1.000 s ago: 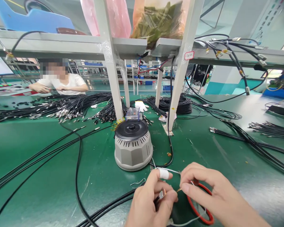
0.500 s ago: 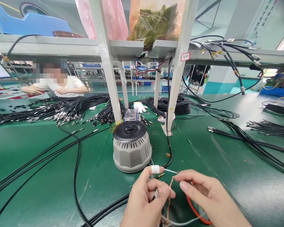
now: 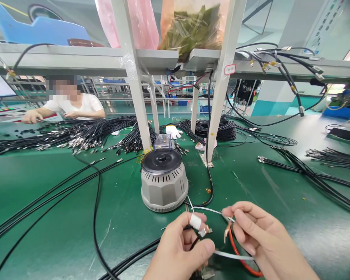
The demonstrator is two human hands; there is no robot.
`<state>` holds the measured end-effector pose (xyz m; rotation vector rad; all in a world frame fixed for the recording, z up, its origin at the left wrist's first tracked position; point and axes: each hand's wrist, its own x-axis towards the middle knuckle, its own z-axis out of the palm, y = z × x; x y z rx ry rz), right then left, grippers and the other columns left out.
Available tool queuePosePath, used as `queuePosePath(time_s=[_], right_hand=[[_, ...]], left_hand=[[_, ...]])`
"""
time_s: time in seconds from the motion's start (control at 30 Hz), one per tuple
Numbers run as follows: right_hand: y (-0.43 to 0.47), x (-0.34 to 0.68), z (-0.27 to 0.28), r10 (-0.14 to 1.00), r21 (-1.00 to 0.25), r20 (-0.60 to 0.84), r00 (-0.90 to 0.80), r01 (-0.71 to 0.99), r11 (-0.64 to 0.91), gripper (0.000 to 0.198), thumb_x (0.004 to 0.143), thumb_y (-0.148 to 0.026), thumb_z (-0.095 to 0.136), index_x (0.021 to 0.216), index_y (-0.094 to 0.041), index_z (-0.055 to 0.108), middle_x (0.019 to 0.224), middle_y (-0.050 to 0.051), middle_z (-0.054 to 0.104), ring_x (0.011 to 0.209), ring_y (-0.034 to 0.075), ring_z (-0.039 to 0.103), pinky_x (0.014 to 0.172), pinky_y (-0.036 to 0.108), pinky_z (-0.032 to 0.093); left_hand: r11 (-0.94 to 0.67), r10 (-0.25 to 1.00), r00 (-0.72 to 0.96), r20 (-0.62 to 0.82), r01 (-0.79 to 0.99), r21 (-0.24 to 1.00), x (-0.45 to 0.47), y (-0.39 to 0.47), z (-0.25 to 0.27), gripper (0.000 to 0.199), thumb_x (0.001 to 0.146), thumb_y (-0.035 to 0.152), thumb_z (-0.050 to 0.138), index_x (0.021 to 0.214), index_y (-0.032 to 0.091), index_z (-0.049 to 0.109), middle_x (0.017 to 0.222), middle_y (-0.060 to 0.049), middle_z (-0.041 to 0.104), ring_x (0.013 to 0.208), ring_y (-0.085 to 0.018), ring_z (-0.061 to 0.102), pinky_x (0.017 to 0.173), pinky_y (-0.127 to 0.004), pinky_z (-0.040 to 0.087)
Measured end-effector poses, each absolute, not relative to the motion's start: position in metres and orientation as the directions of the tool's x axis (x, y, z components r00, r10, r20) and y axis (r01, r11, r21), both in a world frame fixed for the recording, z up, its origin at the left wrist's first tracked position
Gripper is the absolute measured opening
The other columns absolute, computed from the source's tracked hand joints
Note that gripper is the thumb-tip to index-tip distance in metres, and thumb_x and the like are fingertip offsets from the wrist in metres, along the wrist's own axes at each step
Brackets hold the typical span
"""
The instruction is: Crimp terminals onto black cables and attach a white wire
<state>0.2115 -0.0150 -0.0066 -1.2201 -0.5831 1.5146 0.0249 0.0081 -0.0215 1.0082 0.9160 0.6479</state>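
Observation:
My left hand [image 3: 182,247], a white wrap [image 3: 195,221] on one finger, is closed around the black cable [image 3: 195,242] just below its metal connector [image 3: 204,232]. To its right, my right hand [image 3: 255,229] has thumb and fingers pinched together. A short copper-coloured strip [image 3: 226,235] hangs under those fingertips. A thin white wire [image 3: 208,209] runs from beside the machine to the same fingertips. Below the right hand curves a red-orange cord [image 3: 240,254], and a white cord [image 3: 235,255] crosses between the hands. A gap separates connector and strip.
A round grey machine with a black top [image 3: 165,186] stands ahead of my hands. Shelf posts [image 3: 218,109] rise behind it. Black cables [image 3: 105,134] are heaped at the back left, others [image 3: 303,167] lie right. Across the table sits a person in white [image 3: 84,105].
My right hand has moved slightly right and away from the left, and the copper-coloured strip is now beside it. The connector in my left hand shows more fully. The other person's arm has shifted.

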Motion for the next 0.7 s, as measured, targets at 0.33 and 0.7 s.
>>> queuePosePath(time_s=[0.33, 0.7], right_hand=[[-0.026, 0.216, -0.026, 0.931, -0.941, -0.330, -0.157, 0.135, -0.311, 0.047, 0.085, -0.051, 0.063, 0.119, -0.019, 0.068, 0.087, 0.006, 0.067, 0.062, 0.011, 0.056, 0.061, 0.022, 0.046], [-0.019, 0.201, -0.019, 0.929, -0.914, -0.367, -0.047, -0.165, -0.370, 0.024, 0.069, -0.038, 0.082, 0.080, -0.018, 0.077, 0.071, 0.004, 0.069, 0.060, 0.008, 0.058, 0.060, 0.014, 0.045]], left_hand=[[0.080, 0.805, 0.552, -0.216, 0.260, 0.962, 0.017, 0.012, -0.004, 0.033, 0.090, 0.036, 0.045, 0.091, 0.009, 0.063, 0.086, -0.007, 0.047, 0.072, -0.016, 0.051, 0.069, -0.027, 0.042], [0.370, 0.843, 0.420, -0.336, 0.002, 0.929, 0.019, 0.012, -0.007, 0.033, 0.082, 0.033, 0.068, 0.103, 0.009, 0.060, 0.084, -0.006, 0.059, 0.064, -0.012, 0.056, 0.061, -0.024, 0.046]])
